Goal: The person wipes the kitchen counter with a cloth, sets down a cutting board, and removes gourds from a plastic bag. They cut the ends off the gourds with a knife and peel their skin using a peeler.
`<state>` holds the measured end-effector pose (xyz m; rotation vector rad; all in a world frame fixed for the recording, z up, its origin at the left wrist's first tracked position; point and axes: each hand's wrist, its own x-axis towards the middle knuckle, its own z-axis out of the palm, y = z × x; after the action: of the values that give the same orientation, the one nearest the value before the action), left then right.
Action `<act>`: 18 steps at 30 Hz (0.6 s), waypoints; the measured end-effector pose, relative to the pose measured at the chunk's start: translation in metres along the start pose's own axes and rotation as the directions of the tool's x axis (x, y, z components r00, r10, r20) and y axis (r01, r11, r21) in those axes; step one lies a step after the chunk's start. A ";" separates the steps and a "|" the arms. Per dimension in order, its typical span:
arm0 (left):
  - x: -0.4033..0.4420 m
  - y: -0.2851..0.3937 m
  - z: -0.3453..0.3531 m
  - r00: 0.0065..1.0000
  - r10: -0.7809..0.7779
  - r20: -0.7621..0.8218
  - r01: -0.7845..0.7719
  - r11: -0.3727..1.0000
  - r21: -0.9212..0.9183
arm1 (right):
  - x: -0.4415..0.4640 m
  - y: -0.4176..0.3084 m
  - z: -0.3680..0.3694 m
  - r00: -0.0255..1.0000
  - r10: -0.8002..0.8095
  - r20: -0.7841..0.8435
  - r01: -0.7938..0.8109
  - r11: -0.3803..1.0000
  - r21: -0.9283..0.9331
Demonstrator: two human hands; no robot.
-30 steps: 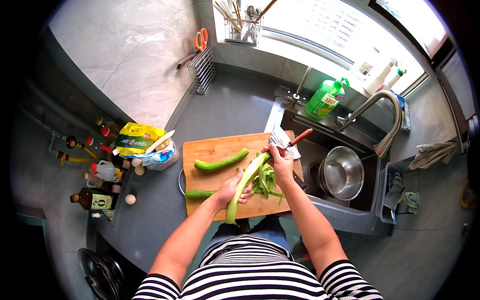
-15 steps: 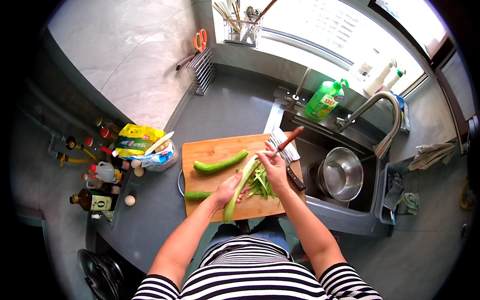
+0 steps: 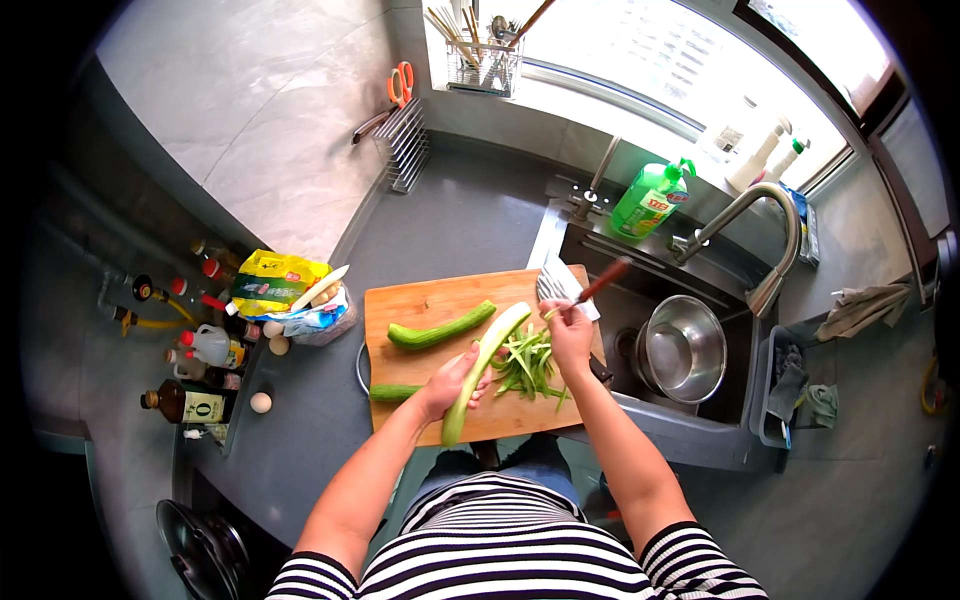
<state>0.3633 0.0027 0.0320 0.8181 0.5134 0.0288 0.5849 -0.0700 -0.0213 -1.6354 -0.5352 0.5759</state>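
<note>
My left hand (image 3: 455,383) wraps around the lower half of a partly peeled cucumber (image 3: 500,332), which is pale green and slants up to the right over the cutting board (image 3: 440,298). My right hand (image 3: 568,335) is closed on a peeler (image 3: 606,278) with a reddish-brown handle; its working end is hidden by the fingers. It is a little right of the cucumber, apart from it. Green peelings (image 3: 525,362) lie heaped between the hands. An unpeeled cucumber (image 3: 440,327) rests on the board, and another one (image 3: 395,392) is partly behind my left hand. A cleaver (image 3: 556,280) lies under my right arm.
At right, the sink (image 3: 618,262) holds a metal bowl (image 3: 685,350) beneath the faucet (image 3: 765,215). A green soap bottle (image 3: 650,200) stands behind it. Bags (image 3: 285,285), an egg (image 3: 261,402) and several bottles (image 3: 195,402) are at left. A knife rack (image 3: 403,145) stands at the back.
My right hand has moved right and slightly down with the peeler, away from the cucumber. The cucumber's upper end is now uncovered. My left hand has barely moved.
</note>
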 end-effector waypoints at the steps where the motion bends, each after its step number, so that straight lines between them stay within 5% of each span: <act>1: 0.002 -0.003 -0.002 1.000 0.005 -0.006 -0.005 1.000 -0.031 | -0.009 -0.010 -0.006 0.986 -0.145 0.080 0.164 0.930 -0.329; 2: 0.007 -0.008 -0.005 1.000 0.009 -0.013 -0.010 0.998 -0.061 | -0.016 -0.015 -0.011 0.946 -0.252 0.203 0.323 0.731 -0.601; 5: 0.012 -0.011 -0.006 0.999 -0.014 -0.038 0.008 0.986 -0.164 | -0.018 0.007 -0.013 0.955 -0.269 0.128 0.296 0.807 -0.512; 6: 0.012 -0.012 -0.005 0.998 -0.033 -0.048 0.023 0.979 -0.205 | -0.020 -0.005 -0.012 0.995 -0.009 0.097 0.046 0.921 -0.388; 9: 0.016 -0.009 0.005 0.988 -0.079 -0.131 0.034 0.948 -0.316 | -0.021 0.000 0.006 0.989 -0.062 0.134 0.017 0.948 0.317; 10: 0.017 -0.007 0.009 0.988 -0.072 -0.136 0.020 0.936 -0.351 | -0.024 -0.005 0.007 0.978 -0.030 0.206 -0.054 0.918 0.392; 13: 0.027 -0.010 -0.002 0.997 -0.079 -0.025 0.061 0.901 -0.429 | -0.036 -0.024 0.020 0.939 -0.217 0.266 0.138 0.948 0.287; 14: 0.028 -0.010 -0.002 0.998 -0.054 -0.019 0.042 0.923 -0.382 | -0.045 -0.035 0.023 0.906 -0.083 0.415 -0.102 0.909 0.404; 16: 0.027 -0.001 0.011 1.000 -0.003 -0.002 0.002 0.959 -0.282 | -0.060 -0.065 0.026 0.881 -0.024 0.472 -0.108 0.962 0.249; 18: 0.027 0.006 0.021 0.996 -0.028 -0.083 0.005 0.963 -0.269 | -0.065 -0.067 0.032 0.893 -0.153 0.424 0.100 0.984 0.145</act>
<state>0.3968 -0.0015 0.0366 0.5480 0.5834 0.1161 0.5131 -0.0779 0.0456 -1.3464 -0.9113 0.8660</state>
